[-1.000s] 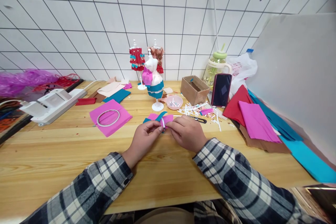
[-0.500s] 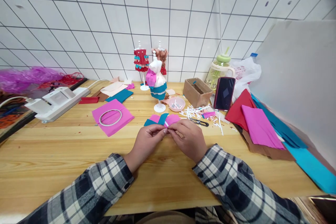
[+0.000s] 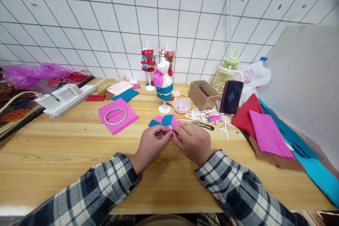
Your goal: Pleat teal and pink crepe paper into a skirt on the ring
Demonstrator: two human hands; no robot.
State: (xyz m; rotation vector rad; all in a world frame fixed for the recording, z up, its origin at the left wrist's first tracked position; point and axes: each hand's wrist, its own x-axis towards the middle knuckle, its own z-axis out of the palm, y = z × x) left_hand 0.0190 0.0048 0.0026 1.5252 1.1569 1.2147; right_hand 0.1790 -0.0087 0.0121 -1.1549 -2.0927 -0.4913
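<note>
On the table (image 3: 79, 144), the left hand (image 3: 152, 144) and right hand (image 3: 194, 143) are both at a layered piece (image 3: 167, 120), a dress form (image 3: 164, 77) behind it and two more dress forms (image 3: 148, 60) farther back. Left of these, a ring (image 3: 114, 124) lies on a sheet (image 3: 131, 114), with a power strip (image 3: 70, 104) beyond; right lie snips (image 3: 205, 125), a box (image 3: 201, 98) behind them (the phone (image 3: 231, 97) stands just right of it) and folded sheets (image 3: 270, 134) farthest right.

Layered pink-and-teal paper piece (image 3: 166, 119) (near edge pinched).
</note>
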